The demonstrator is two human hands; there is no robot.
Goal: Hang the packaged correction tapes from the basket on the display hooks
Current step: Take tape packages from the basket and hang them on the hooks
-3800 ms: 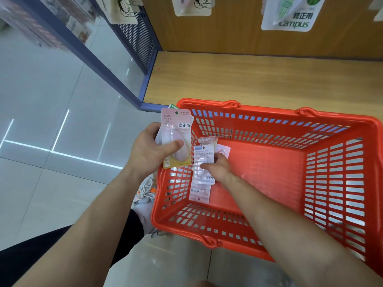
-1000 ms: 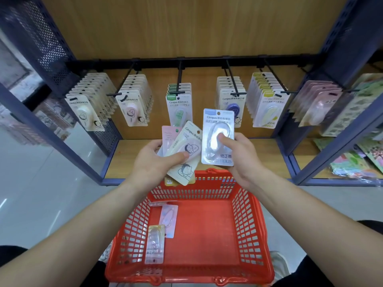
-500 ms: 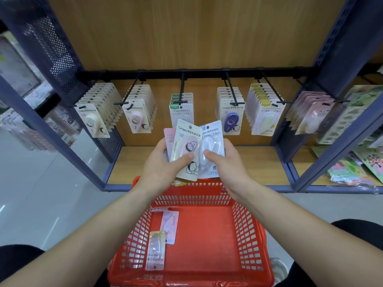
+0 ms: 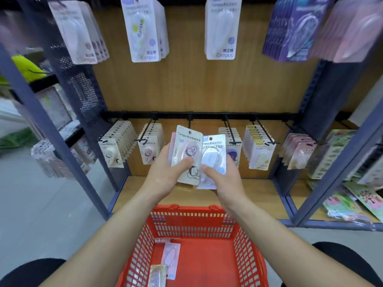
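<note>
Raised higher: cream pack (image 4: 186, 142), blue pack (image 4: 214, 155).

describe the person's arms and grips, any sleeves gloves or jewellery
Left grip and right grip are bare hands: no gloves, rings or watch visible. Left forearm and right forearm are uncovered to the frame edge, no sleeves in view. Dark trousers at lower corners.

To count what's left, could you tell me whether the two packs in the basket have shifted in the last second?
No. The pink pack and the yellowish pack lie by the left wall of the basket, as before.
</note>
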